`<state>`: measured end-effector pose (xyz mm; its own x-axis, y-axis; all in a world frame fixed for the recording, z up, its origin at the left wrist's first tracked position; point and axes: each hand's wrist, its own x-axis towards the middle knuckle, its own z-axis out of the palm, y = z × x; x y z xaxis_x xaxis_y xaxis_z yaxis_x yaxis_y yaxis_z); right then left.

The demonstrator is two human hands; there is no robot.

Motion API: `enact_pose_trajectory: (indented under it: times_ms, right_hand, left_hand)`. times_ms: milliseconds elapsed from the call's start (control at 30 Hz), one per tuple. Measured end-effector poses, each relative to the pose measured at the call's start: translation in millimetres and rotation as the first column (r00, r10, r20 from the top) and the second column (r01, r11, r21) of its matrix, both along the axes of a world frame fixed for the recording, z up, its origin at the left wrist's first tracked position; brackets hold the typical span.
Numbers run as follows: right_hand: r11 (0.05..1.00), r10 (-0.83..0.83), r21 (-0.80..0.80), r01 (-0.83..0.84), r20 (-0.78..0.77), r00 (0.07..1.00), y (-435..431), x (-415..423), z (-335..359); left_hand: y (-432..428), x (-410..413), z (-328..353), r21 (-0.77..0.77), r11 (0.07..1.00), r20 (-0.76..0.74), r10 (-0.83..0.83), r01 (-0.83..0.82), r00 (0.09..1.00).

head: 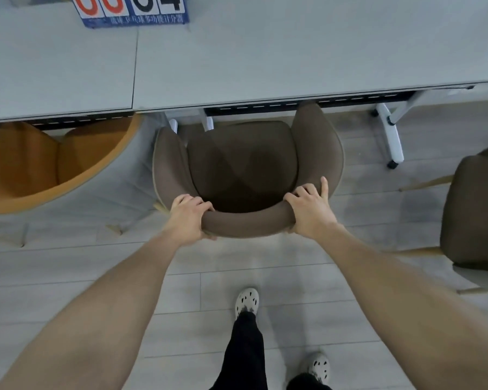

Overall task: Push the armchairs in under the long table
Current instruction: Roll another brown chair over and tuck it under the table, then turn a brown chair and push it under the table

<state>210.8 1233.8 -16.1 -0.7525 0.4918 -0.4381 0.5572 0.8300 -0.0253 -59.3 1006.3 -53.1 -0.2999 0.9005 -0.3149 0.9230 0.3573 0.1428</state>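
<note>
Both arms were extended forward and down; the left hand (188,218) gripped the backrest rim of the brown armchair (248,170), fingers curled over its top; the right hand (310,209) grasped the same rim, index finger straightened; the chair's armrest tips sat under the long table (265,57) edge, seat mostly exposed.

Meeting or activity room, office type. Long grey tabletop (265,57) in joined sections, on white folding legs (392,139) with castors. Upholstered seats along it: brown armchair (245,164), orange armchair (26,164), second brown armchair (473,209) at right. Pale plank floor (68,277). Flip scoreboard (133,9) with Chinese lettering on the tabletop
</note>
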Motion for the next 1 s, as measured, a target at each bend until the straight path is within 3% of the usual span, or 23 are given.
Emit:
enact_pose_trajectory:
  times_ms: [300,467,533,633,800,1000]
  right_hand:
    - [0.999,-0.043,0.004,0.043,-0.034,0.998,-22,-26,-6]
    - [0.999,-0.052,-0.004,0.052,-0.061,0.997,-28,-13,8]
    - [0.997,-0.076,-0.013,0.075,-0.130,0.989,-31,9,19]
    - [0.984,-0.165,-0.105,0.145,-0.223,0.961,-31,69,33]
    - [0.859,-0.463,-0.269,0.436,-0.042,0.885,-10,232,45]
    - [0.736,-0.644,-0.250,0.629,0.026,0.764,25,479,58]
  left_hand:
    - [-7,-40,6,-0.040,0.997,-0.026,-0.065,0.064,0.998]
    - [7,-21,34,-0.255,0.966,-0.018,-0.035,0.030,0.999]
    - [25,0,60,-0.363,0.932,0.058,0.018,0.005,0.998]
    - [56,47,90,-0.331,0.944,0.160,0.045,0.011,0.986]
    - [125,166,122,-0.202,0.976,0.071,-0.065,0.079,0.995]
    - [222,355,128,-0.282,0.921,0.040,-0.267,0.267,0.963]
